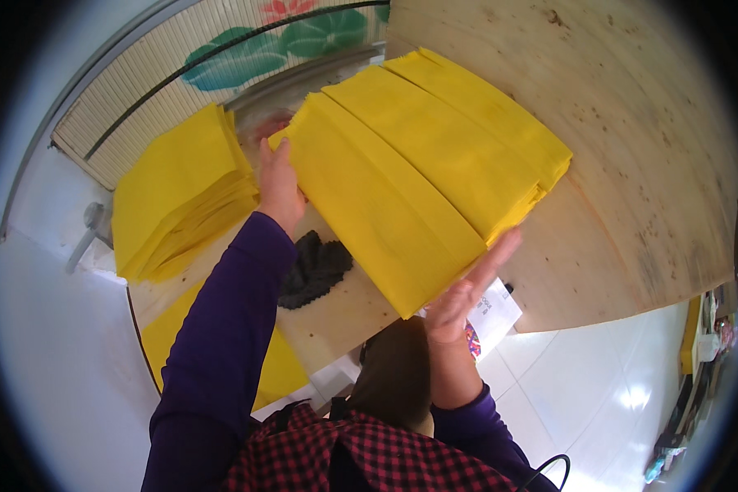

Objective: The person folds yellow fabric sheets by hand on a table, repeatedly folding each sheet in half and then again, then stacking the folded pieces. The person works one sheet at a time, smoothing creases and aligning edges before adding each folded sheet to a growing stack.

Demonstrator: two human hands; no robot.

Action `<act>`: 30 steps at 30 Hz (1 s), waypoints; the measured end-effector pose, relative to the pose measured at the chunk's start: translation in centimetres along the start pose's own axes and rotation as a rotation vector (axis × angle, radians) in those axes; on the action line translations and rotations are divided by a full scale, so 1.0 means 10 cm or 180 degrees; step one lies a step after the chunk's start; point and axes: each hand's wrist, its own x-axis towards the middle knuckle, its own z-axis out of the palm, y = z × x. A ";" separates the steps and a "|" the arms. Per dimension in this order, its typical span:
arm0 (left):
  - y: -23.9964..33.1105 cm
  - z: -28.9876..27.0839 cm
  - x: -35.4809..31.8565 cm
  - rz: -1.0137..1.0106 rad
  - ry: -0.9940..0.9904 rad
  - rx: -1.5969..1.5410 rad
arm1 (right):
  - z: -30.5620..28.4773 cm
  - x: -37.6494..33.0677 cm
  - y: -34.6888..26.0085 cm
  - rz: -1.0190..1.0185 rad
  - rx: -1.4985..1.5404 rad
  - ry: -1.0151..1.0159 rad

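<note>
Nearest is the checked apron. Past it, a yellow sheet lies at the left, by the near edge of the tabletop. The right hand sets its nearly straight fingers flat along the near edge of the yellow bundle, not closed around it. A dark cloth lies between the forearms. The left hand touches the bundle's left edge; how firmly it grips, I cannot tell. Left of it sits another yellow stack.

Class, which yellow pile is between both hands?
The central pile: left hand at its left side, right hand at its near edge. The far-left pile and the yellow piece below lie outside.
</note>
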 end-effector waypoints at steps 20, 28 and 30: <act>-0.08 -0.02 0.06 -0.0099 -0.0185 -0.0066 | 0.06 -0.02 0.03 0.0090 -0.0057 -0.0022; -0.09 -0.03 0.04 -0.0195 -0.0319 -0.0113 | 0.14 -0.01 0.03 0.0230 -0.0304 -0.0291; -0.07 -0.04 0.06 -0.0155 -0.0274 -0.0172 | 0.11 0.00 0.04 0.0103 -0.0198 -0.0076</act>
